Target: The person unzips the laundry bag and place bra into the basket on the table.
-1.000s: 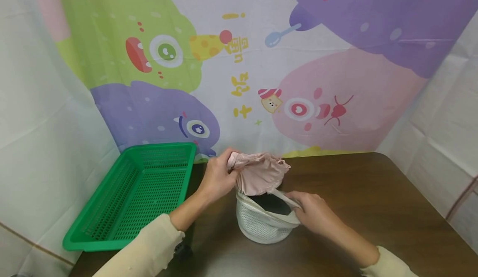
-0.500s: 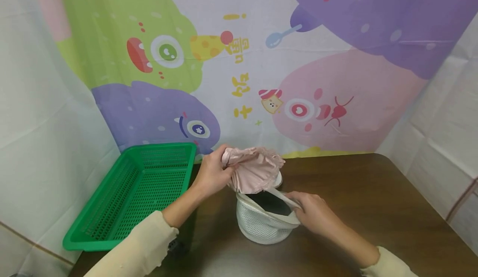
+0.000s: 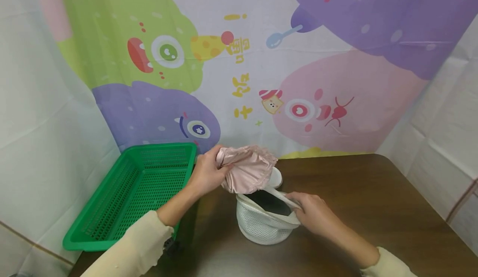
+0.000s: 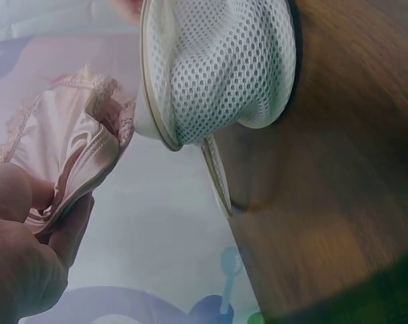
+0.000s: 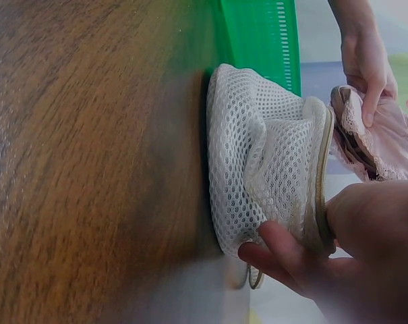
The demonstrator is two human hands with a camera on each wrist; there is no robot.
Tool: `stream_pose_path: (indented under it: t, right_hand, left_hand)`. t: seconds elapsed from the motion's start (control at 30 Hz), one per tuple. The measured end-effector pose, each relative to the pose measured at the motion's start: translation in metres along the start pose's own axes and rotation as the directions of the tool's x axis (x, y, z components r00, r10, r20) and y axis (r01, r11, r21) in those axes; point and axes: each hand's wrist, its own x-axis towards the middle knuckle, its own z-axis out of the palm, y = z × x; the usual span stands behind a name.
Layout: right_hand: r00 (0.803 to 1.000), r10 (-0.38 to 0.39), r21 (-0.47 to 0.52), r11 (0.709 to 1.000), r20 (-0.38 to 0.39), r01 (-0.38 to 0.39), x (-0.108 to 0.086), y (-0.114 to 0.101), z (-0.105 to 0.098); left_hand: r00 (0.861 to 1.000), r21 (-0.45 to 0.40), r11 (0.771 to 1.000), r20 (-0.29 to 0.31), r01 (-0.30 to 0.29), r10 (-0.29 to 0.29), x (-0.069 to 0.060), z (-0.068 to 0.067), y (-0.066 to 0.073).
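A pink satin bra (image 3: pixel 246 171) with lace edging, folded together, hangs in my left hand (image 3: pixel 209 171), thumb on one side and fingers on the other. It is just above and left of the opening of a white mesh laundry bag (image 3: pixel 261 223), which stands upright on the table. My right hand (image 3: pixel 315 210) grips the bag's rim on the right side; in the right wrist view some of its fingers (image 5: pixel 274 256) lie along the mesh. The bag's round lid (image 3: pixel 275 177) shows behind the opening. Inside the bag it looks dark, and the bottom is hidden.
A green plastic basket (image 3: pixel 128 244) with slotted walls stands at the left of the brown wooden table (image 3: pixel 366 202). Behind the table hangs a cloth (image 3: pixel 231 136) printed with cartoon monsters. White sheets (image 3: pixel 48 136) close off both sides.
My left hand has drawn the bra to the left and slightly up, away from the bag's opening, uncovering more of the lid behind. The right hand and the bag stay in place.
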Motion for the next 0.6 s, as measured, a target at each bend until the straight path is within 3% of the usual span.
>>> stream_pose_path:
  t: [0.6]
  right_hand:
    - [1.000,-0.002,-0.008,1.000,0.000,0.002,0.001,0.000,0.000]
  left_hand:
    - [0.997,0.015,0.997,0.029,0.070,-0.070,-0.002,-0.019,-0.009]
